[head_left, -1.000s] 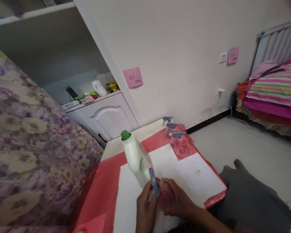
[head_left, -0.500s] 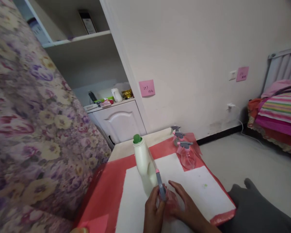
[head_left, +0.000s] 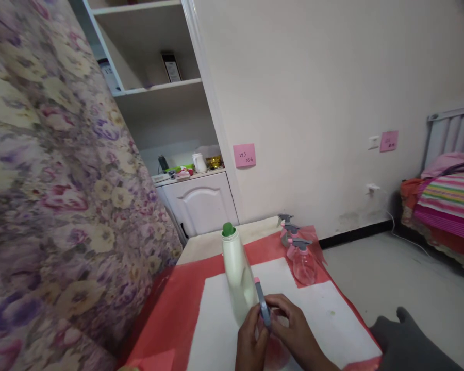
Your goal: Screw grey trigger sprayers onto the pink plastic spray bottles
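Observation:
My left hand and my right hand are both closed around a pink spray bottle whose grey trigger head sticks up between them. The bottle's clear pink body shows below my fingers, resting on the white sheet. A white jug with a green cap stands just behind my hands. Three more pink spray bottles stand in a row at the far right of the red cloth.
A floral curtain hangs at the left. A white cabinet with shelves stands behind the table. Pink notes are stuck on the wall. A bed with striped bedding is at the right, and a grey cloth lies on the floor.
The view has tilted up and to the left. My right hand, which lay flat beside the bottle, has closed round the trigger head; my left hand keeps its hold.

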`<move>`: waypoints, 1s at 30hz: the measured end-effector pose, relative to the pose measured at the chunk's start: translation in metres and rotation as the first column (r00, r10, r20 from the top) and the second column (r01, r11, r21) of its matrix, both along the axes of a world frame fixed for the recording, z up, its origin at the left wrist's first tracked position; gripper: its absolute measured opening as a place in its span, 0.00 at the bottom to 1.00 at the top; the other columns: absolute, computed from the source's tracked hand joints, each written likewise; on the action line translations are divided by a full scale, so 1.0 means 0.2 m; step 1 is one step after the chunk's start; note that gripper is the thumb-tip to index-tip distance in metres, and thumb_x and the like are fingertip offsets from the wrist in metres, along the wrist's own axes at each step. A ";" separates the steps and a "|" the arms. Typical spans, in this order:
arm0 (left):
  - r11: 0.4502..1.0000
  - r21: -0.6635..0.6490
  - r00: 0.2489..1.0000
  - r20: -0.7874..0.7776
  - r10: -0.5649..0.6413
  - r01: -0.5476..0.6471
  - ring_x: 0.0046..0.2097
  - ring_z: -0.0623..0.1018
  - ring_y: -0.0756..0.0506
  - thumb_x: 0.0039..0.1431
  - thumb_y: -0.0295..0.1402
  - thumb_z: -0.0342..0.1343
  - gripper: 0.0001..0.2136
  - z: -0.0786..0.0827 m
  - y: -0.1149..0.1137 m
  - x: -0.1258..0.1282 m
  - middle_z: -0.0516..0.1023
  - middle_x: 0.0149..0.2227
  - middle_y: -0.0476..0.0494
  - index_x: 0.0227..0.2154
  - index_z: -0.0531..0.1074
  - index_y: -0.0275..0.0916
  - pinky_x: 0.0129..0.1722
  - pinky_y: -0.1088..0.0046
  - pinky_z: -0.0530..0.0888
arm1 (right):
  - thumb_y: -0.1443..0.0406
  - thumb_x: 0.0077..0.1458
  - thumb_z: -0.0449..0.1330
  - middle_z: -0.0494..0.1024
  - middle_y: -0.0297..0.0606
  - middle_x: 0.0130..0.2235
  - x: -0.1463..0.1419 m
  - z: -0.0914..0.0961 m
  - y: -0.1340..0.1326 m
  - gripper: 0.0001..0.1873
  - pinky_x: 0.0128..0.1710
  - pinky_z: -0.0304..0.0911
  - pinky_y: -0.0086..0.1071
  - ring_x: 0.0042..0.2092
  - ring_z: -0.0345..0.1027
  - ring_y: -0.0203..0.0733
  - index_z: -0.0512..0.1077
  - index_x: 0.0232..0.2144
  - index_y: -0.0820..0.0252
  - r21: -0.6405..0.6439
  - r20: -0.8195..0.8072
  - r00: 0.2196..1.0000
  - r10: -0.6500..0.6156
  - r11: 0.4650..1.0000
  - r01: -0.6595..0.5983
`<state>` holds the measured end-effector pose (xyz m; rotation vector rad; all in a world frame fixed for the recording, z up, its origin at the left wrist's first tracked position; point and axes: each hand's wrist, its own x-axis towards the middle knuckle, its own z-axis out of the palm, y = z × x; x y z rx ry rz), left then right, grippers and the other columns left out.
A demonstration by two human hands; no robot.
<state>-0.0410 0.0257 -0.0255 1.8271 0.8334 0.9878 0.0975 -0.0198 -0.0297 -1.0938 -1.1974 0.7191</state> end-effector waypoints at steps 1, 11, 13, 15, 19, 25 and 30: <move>1.000 -0.002 1.000 -0.003 0.001 -0.001 0.52 0.79 0.37 0.56 0.36 0.57 0.17 0.00 0.00 0.00 0.80 0.50 0.38 0.48 0.74 0.40 0.53 0.62 0.75 | 0.67 0.50 0.62 0.79 0.41 0.47 -0.01 0.00 0.00 0.15 0.48 0.68 0.41 0.49 0.72 0.51 0.78 0.42 0.53 -0.005 -0.002 1.000 -0.016 1.000 0.016; 0.999 -0.040 0.999 -0.042 -0.010 0.009 0.52 0.79 0.40 0.55 0.31 0.55 0.18 0.04 -0.01 -0.01 0.81 0.50 0.40 0.49 0.71 0.41 0.53 0.65 0.75 | 0.69 0.48 0.61 0.78 0.38 0.37 -0.03 0.01 0.00 0.06 0.42 0.67 0.38 0.43 0.73 0.49 0.75 0.31 0.55 -0.007 0.056 0.989 -0.138 0.990 0.139; 0.999 -0.051 0.999 -0.034 0.002 -0.004 0.52 0.79 0.40 0.54 0.30 0.56 0.19 0.04 -0.01 -0.01 0.81 0.50 0.41 0.50 0.70 0.41 0.53 0.65 0.74 | 0.70 0.47 0.60 0.77 0.36 0.35 -0.04 -0.01 0.00 0.07 0.42 0.66 0.38 0.42 0.72 0.48 0.72 0.31 0.55 0.002 0.062 0.981 -0.185 0.983 0.185; 0.998 -0.061 1.000 -0.026 0.011 -0.013 0.51 0.79 0.40 0.52 0.29 0.57 0.19 0.04 -0.02 -0.01 0.81 0.50 0.41 0.49 0.71 0.41 0.53 0.65 0.74 | 0.70 0.47 0.59 0.75 0.35 0.34 -0.04 -0.01 0.00 0.07 0.43 0.66 0.38 0.40 0.72 0.47 0.71 0.31 0.55 0.014 0.062 0.979 -0.196 0.981 0.196; 0.996 -0.067 0.998 -0.025 0.054 -0.055 0.53 0.79 0.40 0.52 0.31 0.58 0.19 0.04 -0.04 0.01 0.80 0.51 0.41 0.49 0.71 0.41 0.54 0.65 0.74 | 0.71 0.49 0.57 0.75 0.36 0.37 -0.03 0.00 -0.01 0.12 0.45 0.65 0.38 0.42 0.71 0.47 0.73 0.36 0.55 0.048 0.092 0.987 -0.131 0.991 0.127; 0.996 -0.062 0.998 -0.025 0.057 -0.058 0.53 0.78 0.39 0.52 0.33 0.58 0.20 0.02 -0.05 0.01 0.80 0.52 0.39 0.49 0.71 0.41 0.56 0.62 0.73 | 0.69 0.53 0.58 0.74 0.37 0.37 0.00 0.04 -0.02 0.10 0.44 0.64 0.37 0.42 0.70 0.47 0.76 0.36 0.55 0.033 0.153 0.986 -0.063 0.998 0.059; 0.993 -0.113 1.000 0.024 -0.011 0.013 0.58 0.74 0.37 0.56 0.41 0.55 0.20 0.06 -0.01 -0.06 0.76 0.55 0.37 0.52 0.71 0.41 0.60 0.58 0.68 | 0.71 0.50 0.59 0.75 0.37 0.37 -0.01 0.04 -0.01 0.10 0.43 0.64 0.36 0.42 0.70 0.46 0.76 0.36 0.57 0.017 0.125 0.990 -0.060 0.998 0.059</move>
